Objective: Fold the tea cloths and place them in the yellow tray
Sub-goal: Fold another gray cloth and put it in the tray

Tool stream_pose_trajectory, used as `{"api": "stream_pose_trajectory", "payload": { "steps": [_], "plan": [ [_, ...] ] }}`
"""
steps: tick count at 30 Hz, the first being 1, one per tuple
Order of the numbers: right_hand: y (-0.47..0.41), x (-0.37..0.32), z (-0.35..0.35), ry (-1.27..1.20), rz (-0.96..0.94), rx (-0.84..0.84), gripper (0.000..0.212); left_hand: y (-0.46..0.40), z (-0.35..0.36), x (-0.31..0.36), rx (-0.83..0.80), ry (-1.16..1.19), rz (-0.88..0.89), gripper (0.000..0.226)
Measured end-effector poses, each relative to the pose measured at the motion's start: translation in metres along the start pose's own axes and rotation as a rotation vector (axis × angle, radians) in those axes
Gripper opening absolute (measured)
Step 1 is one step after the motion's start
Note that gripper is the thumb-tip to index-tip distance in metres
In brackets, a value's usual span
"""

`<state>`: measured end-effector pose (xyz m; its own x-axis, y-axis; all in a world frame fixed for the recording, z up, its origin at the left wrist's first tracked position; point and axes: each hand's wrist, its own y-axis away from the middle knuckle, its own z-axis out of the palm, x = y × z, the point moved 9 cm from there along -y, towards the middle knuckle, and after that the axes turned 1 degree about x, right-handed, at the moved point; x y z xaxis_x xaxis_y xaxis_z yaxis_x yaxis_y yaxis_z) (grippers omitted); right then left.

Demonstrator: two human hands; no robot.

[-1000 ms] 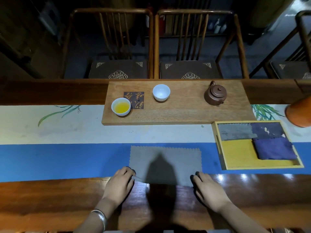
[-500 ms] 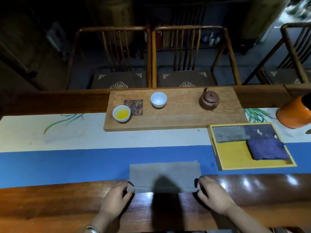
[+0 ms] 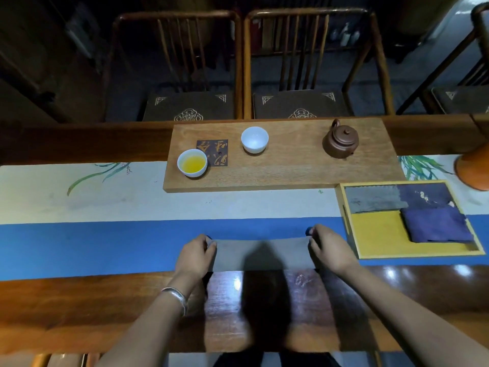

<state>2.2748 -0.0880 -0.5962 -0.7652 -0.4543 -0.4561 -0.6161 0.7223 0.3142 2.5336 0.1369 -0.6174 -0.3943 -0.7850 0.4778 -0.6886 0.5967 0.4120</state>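
so the grey tea cloth (image 3: 262, 254) is a narrow folded strip lying on the blue band of the table runner (image 3: 105, 242), just left of the yellow tray (image 3: 375, 234). left hand (image 3: 195, 256) and right hand (image 3: 329, 251) each pinch one short end. tray's already got a grey cloth (image 3: 373, 198) and purple cloth (image 3: 436, 223) in it

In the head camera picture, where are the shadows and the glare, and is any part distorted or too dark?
Head view: a dark shadow lies across the middle of the grey cloth and the wooden table edge below it; bright glare spots shine on that polished wood near the right hand; the wide lens bends the chairs outward; the background behind them is too dark to read.
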Motion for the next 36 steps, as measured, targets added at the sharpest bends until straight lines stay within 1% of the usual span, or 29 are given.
{"api": "stream_pose_trajectory", "payload": {
  "steps": [2, 6, 10, 13, 16, 20, 22, 24, 28, 30, 34, 36],
  "plan": [
    [-0.004, 0.004, 0.007, 0.05, 0.043, -0.033, 0.014, -0.002, 0.003, -0.003, -0.003, -0.023, -0.047, 0.025],
    [-0.011, 0.008, 0.018, 0.148, 0.096, -0.076, 0.014, -0.001, 0.008, -0.013, -0.001, -0.072, -0.126, 0.022],
    [-0.014, 0.01, 0.021, 0.187, 0.109, -0.072, 0.016, -0.001, 0.008, -0.012, 0.02, -0.109, -0.121, 0.021],
    [-0.015, 0.012, 0.019, 0.264, 0.128, -0.072, 0.019, -0.002, 0.002, -0.016, 0.063, -0.122, -0.136, 0.012],
    [-0.011, 0.011, 0.019, 0.396, 0.137, -0.104, 0.019, 0.002, -0.009, -0.038, 0.097, -0.07, -0.218, 0.015],
    [0.0, 0.013, 0.014, 0.397, 0.163, -0.102, 0.018, 0.011, -0.022, -0.068, 0.111, -0.052, -0.243, 0.01],
    [0.009, 0.007, 0.013, 0.448, 0.077, -0.106, 0.017, 0.016, -0.026, -0.073, 0.127, -0.026, -0.198, 0.006],
    [0.021, -0.001, 0.014, 0.466, -0.014, -0.092, 0.023, 0.023, -0.024, -0.067, 0.13, 0.025, -0.131, 0.008],
    [0.041, -0.017, 0.019, 0.411, -0.074, -0.094, 0.032, 0.036, -0.005, -0.044, 0.076, 0.188, -0.024, 0.007],
    [0.05, -0.029, 0.027, 0.385, -0.11, -0.123, 0.031, 0.039, 0.006, -0.039, 0.061, 0.249, -0.051, 0.011],
    [0.059, -0.047, 0.041, 0.31, -0.142, -0.158, 0.03, 0.037, 0.023, -0.028, 0.049, 0.304, -0.152, 0.03],
    [0.06, -0.053, 0.047, 0.303, -0.153, -0.176, 0.032, 0.034, 0.027, -0.022, 0.047, 0.319, -0.176, 0.032]
  ]
}}
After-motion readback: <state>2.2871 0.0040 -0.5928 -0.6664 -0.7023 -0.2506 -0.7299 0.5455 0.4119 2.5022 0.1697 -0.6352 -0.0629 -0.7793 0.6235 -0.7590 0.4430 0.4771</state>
